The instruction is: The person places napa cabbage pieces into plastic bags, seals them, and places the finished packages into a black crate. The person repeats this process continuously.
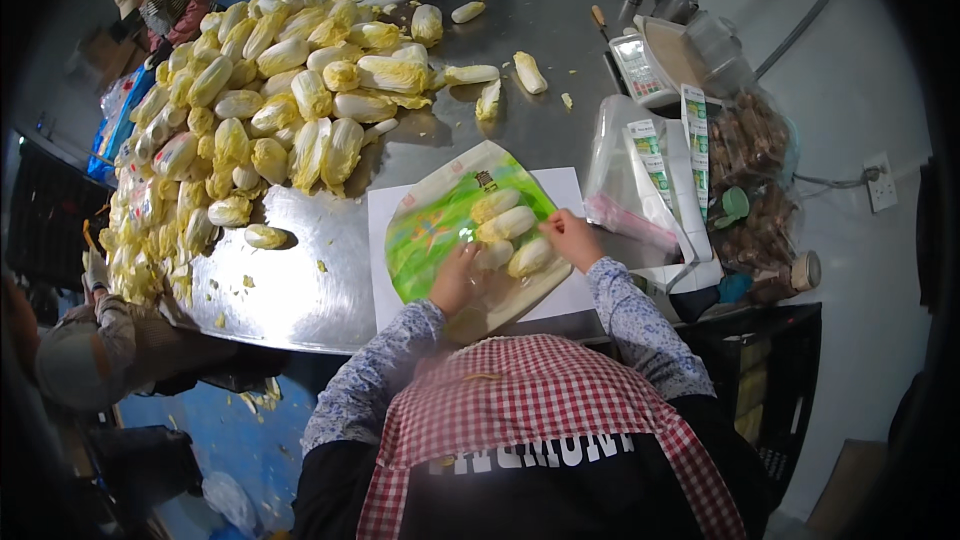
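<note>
A green printed plastic bag (425, 240) lies on a white sheet (570, 302) in front of me. Several small napa cabbages (507, 224) sit within its outline, and shiny film shows beside them. I cannot tell whether all of them are under the film. My left hand (457, 278) is closed at the bag's lower left part, next to the lower cabbages. At the bag's right edge, my right hand (572, 241) has its fingers pinched together on the plastic. The fingertips of both hands are partly hidden.
A big heap of napa cabbages (290, 90) covers the left of the metal table (330, 305). Loose cabbages (530, 72) lie beyond the bag. At right are a scale (640, 65), label strips (695, 145), clear bags and a kettle (677, 2). Other people work at the left and far edges.
</note>
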A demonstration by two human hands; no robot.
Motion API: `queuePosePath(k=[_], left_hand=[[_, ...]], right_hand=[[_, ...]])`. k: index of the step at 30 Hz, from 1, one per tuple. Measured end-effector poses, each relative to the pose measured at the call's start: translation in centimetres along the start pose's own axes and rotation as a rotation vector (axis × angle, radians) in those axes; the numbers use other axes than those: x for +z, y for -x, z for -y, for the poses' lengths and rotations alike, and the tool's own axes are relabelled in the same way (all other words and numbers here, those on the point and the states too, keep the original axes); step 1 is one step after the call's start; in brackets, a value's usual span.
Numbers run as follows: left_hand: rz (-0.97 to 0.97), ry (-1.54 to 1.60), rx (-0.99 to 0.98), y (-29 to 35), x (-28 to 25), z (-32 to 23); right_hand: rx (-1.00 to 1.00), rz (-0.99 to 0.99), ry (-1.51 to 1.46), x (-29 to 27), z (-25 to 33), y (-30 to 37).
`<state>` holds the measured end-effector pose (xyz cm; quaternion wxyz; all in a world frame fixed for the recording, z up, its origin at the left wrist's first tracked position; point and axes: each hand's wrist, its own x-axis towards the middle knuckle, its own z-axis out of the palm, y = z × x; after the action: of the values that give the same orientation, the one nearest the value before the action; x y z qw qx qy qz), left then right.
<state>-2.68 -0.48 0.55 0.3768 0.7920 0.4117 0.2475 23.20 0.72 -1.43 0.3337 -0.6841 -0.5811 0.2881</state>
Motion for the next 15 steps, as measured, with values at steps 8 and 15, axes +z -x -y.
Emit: queuePosePath(k=[8, 15], left_hand=[[-0.115, 0.279, -0.048, -0.2, 3.5, 3.2], [-0.077, 0.681, -0.465, -2.3, 4.4, -1.0]], right_hand=[[0.093, 0.194, -0.089, 0.6, 0.4, 0.3], [0.114, 0.102, -0.092, 1.8, -0.2, 0.4]])
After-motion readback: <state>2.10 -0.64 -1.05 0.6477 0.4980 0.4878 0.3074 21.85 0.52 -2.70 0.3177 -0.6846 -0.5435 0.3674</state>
